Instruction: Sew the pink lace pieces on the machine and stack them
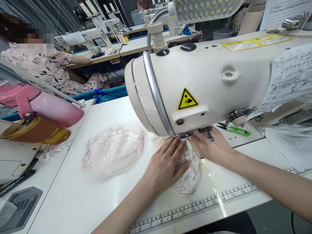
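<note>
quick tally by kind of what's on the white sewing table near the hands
lace pieces: 2, one under the left hand and right hand, one pile lying apart
sewing machine: 1
green thread snips: 1
printed ruler strip: 1
total: 5

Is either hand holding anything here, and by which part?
Neither grips. The left hand lies flat on the white lace piece; the right hand presses its far edge under the sewing machine head.
</note>
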### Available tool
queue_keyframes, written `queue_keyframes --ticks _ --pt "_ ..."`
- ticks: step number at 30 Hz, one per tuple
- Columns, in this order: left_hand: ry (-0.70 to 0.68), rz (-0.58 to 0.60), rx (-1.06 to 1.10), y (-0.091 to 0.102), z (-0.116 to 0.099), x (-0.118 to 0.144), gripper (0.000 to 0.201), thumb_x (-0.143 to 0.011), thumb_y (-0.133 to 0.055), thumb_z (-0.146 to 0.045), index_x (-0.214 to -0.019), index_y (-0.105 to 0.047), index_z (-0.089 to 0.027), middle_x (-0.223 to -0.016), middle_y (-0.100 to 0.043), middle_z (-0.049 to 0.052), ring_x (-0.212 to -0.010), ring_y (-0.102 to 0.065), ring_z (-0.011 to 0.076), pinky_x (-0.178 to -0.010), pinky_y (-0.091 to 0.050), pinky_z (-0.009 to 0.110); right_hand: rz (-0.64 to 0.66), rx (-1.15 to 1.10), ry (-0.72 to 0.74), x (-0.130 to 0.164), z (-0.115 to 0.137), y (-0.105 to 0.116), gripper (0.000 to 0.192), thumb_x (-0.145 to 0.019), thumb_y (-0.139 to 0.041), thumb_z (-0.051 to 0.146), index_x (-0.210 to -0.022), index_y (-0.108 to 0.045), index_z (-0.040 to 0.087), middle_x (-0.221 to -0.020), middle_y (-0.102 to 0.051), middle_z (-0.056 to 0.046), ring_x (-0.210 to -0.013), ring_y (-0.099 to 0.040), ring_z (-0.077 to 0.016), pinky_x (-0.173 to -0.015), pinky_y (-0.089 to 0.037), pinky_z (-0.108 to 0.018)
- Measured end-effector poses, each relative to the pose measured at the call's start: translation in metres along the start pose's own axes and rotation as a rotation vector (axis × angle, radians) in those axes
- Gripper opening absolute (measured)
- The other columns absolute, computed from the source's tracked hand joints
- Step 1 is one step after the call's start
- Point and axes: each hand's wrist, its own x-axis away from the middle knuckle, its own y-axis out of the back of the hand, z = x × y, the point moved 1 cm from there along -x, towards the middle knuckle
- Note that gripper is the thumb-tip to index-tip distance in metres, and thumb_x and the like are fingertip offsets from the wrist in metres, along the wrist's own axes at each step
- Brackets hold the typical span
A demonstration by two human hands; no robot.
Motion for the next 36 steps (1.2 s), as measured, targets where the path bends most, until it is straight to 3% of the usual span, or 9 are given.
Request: queue_keyframes --ticks 7,12,16,19,23,27,29,32,36 --pt "0.019 0.006 0.002 0.000 0.000 0.000 0.060 -0.091 -0.045 -0.049 -0.140 -0.042 -0.013 -0.144 -0.043 0.015 -0.135 -0.038 0.0316 -0.105 -0.042 0.050 -0.064 0.013 -0.006 0.001 -0.001 -0.002 0.050 -0.082 -0.045 0.002 -0.131 -0.046 0.014 -0.094 -0.070 -0.013 -0.100 -0.057 -0.0263 -0.084 -0.041 -0.045" --pt "0.022 -0.008 0.010 0.000 0.000 -0.002 0.059 -0.091 -0.045 -0.049 -0.139 -0.043 -0.014 -0.142 -0.045 0.016 -0.134 -0.039 0.0316 -0.105 -0.042 0.050 -0.131 0.040 0.002 -0.001 -0.003 -0.007 0.037 -0.082 -0.047 0.007 -0.117 -0.056 0.015 -0.092 -0.069 -0.012 -0.094 -0.058 -0.0252 -0.083 -0.041 -0.044" --pt "0.013 -0.036 -0.032 -0.002 0.000 -0.004 0.060 -0.091 -0.046 -0.049 -0.137 -0.044 -0.012 -0.140 -0.048 0.017 -0.131 -0.043 0.0327 -0.101 -0.046 0.050 -0.311 -0.071 -0.026 -0.005 -0.007 0.000 0.030 -0.080 -0.046 0.006 -0.102 -0.062 0.019 -0.076 -0.067 -0.004 -0.077 -0.057 -0.0194 -0.077 -0.041 -0.037" --pt "-0.071 -0.183 -0.060 0.002 -0.003 -0.003 0.044 -0.090 -0.052 -0.038 -0.128 -0.053 -0.015 -0.131 -0.058 0.013 -0.125 -0.051 0.0289 -0.097 -0.049 0.046 -0.448 -0.227 0.038 -0.006 -0.012 0.008 0.027 -0.080 -0.041 0.006 -0.090 -0.063 0.020 -0.075 -0.066 -0.001 -0.067 -0.054 -0.0142 -0.066 -0.038 -0.029" --pt "-0.347 -0.345 -0.085 0.016 -0.018 0.004 0.013 -0.087 -0.058 -0.024 -0.098 -0.063 -0.021 -0.098 -0.071 0.001 -0.088 -0.065 0.0168 -0.072 -0.051 0.031 -0.347 -0.388 0.223 -0.005 -0.015 0.010 0.027 -0.077 -0.038 0.003 -0.077 -0.059 0.020 -0.071 -0.061 0.003 -0.063 -0.047 -0.0108 -0.059 -0.031 -0.025" --pt "-0.498 -0.097 -0.136 0.028 -0.038 0.012 0.018 -0.090 -0.052 -0.032 -0.083 -0.060 -0.018 -0.082 -0.066 0.003 -0.070 -0.059 0.0159 -0.057 -0.043 0.030 -0.211 -0.461 0.265 -0.006 -0.018 0.009 0.026 -0.078 -0.038 0.003 -0.076 -0.058 0.020 -0.072 -0.060 0.003 -0.066 -0.045 -0.0118 -0.059 -0.028 -0.027" --pt "-0.461 -0.009 -0.205 0.029 -0.046 0.017 0.015 -0.091 -0.048 -0.025 -0.085 -0.059 -0.017 -0.086 -0.065 0.006 -0.074 -0.059 0.0179 -0.057 -0.043 0.031 -0.172 -0.459 0.267 -0.006 -0.019 0.010 0.025 -0.077 -0.039 0.004 -0.077 -0.059 0.020 -0.073 -0.060 0.002 -0.067 -0.045 -0.0125 -0.058 -0.026 -0.027" --pt "-0.355 -0.040 -0.283 0.030 -0.050 0.026 0.017 -0.088 -0.044 -0.007 -0.087 -0.058 -0.017 -0.089 -0.067 0.006 -0.077 -0.061 0.0183 -0.057 -0.044 0.029 -0.120 -0.437 0.266 -0.005 -0.020 0.014 0.027 -0.076 -0.038 0.002 -0.078 -0.060 0.019 -0.073 -0.061 0.002 -0.068 -0.047 -0.0132 -0.058 -0.024 -0.028" --pt "0.032 -0.092 -0.011 0.041 -0.044 0.030 0.013 -0.093 -0.042 -0.015 -0.095 -0.055 -0.018 -0.090 -0.066 0.004 -0.077 -0.063 0.0161 -0.055 -0.046 0.024 -0.089 -0.437 0.276 -0.002 -0.020 0.018 0.026 -0.076 -0.040 0.006 -0.085 -0.060 0.020 -0.080 -0.065 0.001 -0.069 -0.050 -0.0140 -0.064 -0.028 -0.029"
